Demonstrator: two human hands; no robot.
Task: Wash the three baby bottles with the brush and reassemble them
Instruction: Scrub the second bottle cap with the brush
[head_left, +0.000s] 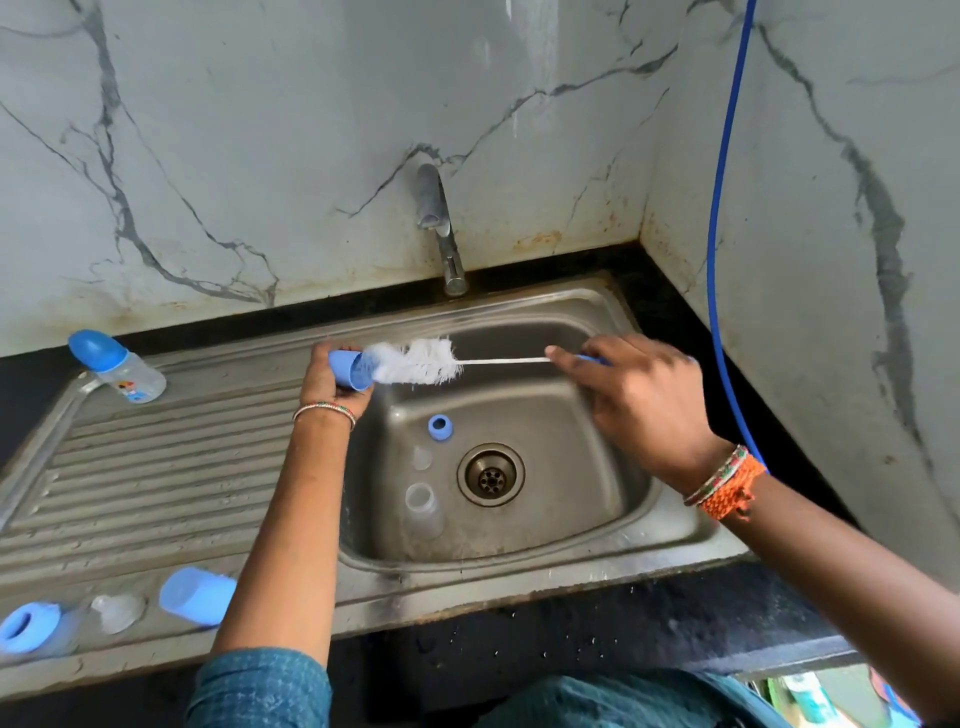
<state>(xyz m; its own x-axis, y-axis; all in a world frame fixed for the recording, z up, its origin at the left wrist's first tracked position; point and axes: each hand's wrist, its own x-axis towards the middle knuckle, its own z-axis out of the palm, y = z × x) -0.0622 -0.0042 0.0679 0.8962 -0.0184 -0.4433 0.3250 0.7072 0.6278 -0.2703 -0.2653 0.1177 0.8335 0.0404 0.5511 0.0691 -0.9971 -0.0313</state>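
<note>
My left hand (332, 382) grips a blue bottle cap (349, 370) over the sink's left rim, its mouth turned right. My right hand (636, 397) holds the bottle brush by its handle; the white bristles (418, 362) touch the cap's mouth. In the sink basin (571, 415) lie a blue collar ring (440, 427), a clear teat (422, 458) and a clear bottle body (423, 510). One assembled bottle with a blue cap (117, 366) lies at the drainboard's far left. Near the front edge lie another blue cap (197, 595), a clear teat (117, 612) and a blue ring on a bottle body (28, 627).
The tap (439, 228) stands behind the basin with no water running. A drain (491, 474) sits in the basin's middle. A blue hose (724, 208) hangs down the right wall. The ribbed drainboard (156, 467) spreads left of the basin.
</note>
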